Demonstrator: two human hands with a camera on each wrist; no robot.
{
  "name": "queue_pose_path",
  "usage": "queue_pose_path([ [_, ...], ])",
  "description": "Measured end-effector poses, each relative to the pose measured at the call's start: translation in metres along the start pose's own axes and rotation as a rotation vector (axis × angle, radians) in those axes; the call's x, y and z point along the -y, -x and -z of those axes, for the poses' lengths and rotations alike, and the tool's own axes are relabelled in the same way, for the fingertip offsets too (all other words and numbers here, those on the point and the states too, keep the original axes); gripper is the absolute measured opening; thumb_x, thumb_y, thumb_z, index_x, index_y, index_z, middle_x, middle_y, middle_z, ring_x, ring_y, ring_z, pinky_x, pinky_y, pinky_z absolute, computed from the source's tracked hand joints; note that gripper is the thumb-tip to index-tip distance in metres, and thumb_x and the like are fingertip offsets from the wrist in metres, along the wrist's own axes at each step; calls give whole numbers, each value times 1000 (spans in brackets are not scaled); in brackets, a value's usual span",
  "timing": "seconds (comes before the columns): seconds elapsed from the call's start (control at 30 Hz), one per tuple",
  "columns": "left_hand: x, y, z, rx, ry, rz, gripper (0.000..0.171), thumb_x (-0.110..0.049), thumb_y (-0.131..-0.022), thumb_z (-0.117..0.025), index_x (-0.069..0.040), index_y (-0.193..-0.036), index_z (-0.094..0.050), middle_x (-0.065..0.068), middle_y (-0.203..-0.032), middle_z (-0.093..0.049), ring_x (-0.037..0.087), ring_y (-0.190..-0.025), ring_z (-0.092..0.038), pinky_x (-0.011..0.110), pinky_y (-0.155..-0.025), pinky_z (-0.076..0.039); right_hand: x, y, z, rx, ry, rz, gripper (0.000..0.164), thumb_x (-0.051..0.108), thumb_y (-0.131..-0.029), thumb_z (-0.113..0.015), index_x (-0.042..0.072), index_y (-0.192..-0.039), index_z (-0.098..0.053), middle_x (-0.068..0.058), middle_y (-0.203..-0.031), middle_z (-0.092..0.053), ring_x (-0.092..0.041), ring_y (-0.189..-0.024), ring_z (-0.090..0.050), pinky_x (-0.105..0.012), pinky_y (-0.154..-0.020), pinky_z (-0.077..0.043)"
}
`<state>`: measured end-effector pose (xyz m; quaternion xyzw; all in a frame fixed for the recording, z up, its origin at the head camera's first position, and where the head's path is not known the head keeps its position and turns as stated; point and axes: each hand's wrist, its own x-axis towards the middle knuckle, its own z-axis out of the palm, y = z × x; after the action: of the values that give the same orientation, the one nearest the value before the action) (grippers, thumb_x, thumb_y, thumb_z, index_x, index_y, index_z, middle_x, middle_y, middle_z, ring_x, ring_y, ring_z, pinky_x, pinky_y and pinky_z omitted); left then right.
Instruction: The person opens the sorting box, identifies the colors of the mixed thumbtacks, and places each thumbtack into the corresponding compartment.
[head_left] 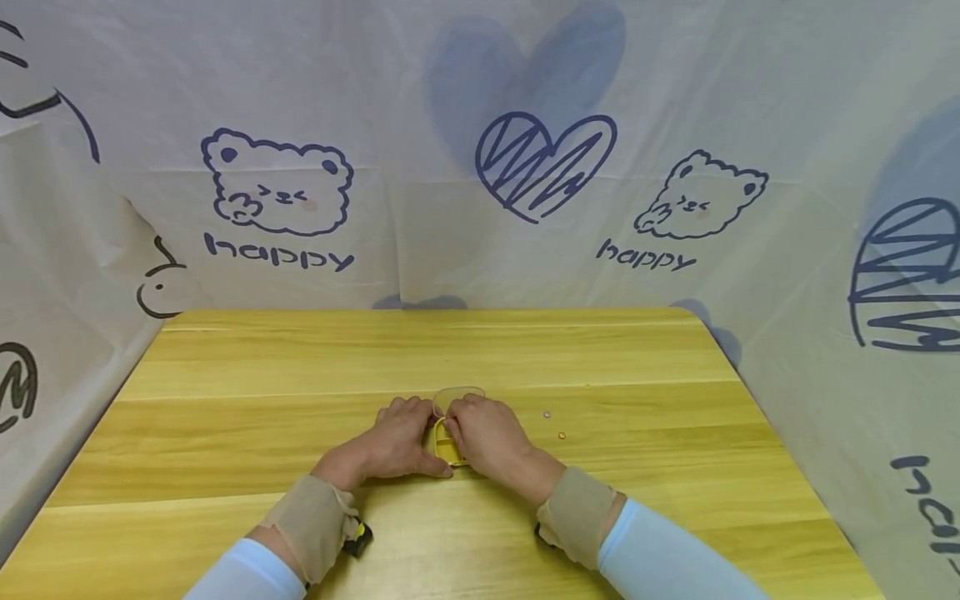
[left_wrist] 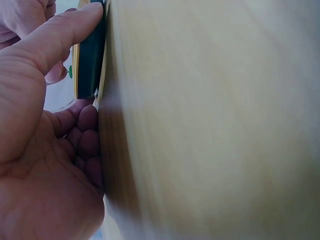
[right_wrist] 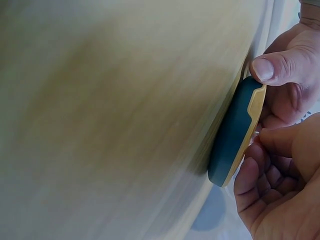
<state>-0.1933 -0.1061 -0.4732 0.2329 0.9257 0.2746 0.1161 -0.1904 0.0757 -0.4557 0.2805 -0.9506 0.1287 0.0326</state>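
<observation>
A small box (head_left: 452, 452), yellow inside and dark teal outside, lies on the wooden table with its clear lid (head_left: 468, 390) raised at the far side. My left hand (head_left: 397, 437) holds it from the left, the thumb pressed to its near edge. In the right wrist view the teal wall (right_wrist: 232, 132) of the box shows side-on. Over the box's right side, my right hand (head_left: 487, 433) has its thumb and forefinger together. At those fingertips a small green disc (left_wrist: 70, 71) shows in the left wrist view; its exact kind is unclear.
Two tiny pieces, one pale (head_left: 547, 414) and one orange (head_left: 562, 436), lie on the table to the right of the box. A printed white cloth (head_left: 420, 225) hangs behind and beside the table (head_left: 262, 350).
</observation>
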Motion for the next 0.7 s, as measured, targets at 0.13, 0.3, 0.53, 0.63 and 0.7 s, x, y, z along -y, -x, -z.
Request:
queue_pose_path([
  [0.13, 0, 0, 0, 0, 1, 2, 66, -52, -65, -83, -14, -110, -54, 0, -99, -52, 24, -97, -42, 47, -89, -33, 0, 0, 0, 6, -3, -3, 18, 23, -98, -56, 13, -89, -68, 2, -79, -59, -11, -68, -53, -32, -63, -50],
  [0.3, 1, 0, -1, -7, 0, -4, 67, -52, -64, -84, -13, -111, -54, 0, -98, -52, 24, -96, -42, 48, -89, -33, 0, -1, -2, 1, -12, -7, 17, 23, -97, -57, 12, -89, -68, 1, -79, -59, -11, -68, -54, -32, -63, -50],
  [0.53, 1, 0, -1, -14, -4, -11, 66, -52, -64, -83, -14, -109, -54, 1, -96, -52, 24, -93, -41, 47, -87, -33, 0, 0, -1, -8, -42, -13, 16, 22, -96, -58, 12, -90, -69, 1, -80, -61, -11, -70, -55, -32, -66, -51],
  [0.63, 1, 0, -1, -6, -3, -12, 66, -52, -65, -83, -14, -110, -54, 0, -97, -52, 23, -93, -41, 47, -87, -33, -1, 2, 3, -4, -81, -29, 15, 23, -96, -59, 14, -92, -70, 2, -83, -62, -10, -72, -56, -30, -67, -51],
  [0.7, 2, 1, 0, -1, -4, -10, 67, -53, -65, -83, -14, -111, -54, 0, -98, -52, 23, -94, -41, 47, -87, -33, -2, 5, 8, -4, -120, -46, 15, 24, -96, -59, 15, -92, -70, 3, -85, -64, -9, -73, -56, -30, -68, -51],
])
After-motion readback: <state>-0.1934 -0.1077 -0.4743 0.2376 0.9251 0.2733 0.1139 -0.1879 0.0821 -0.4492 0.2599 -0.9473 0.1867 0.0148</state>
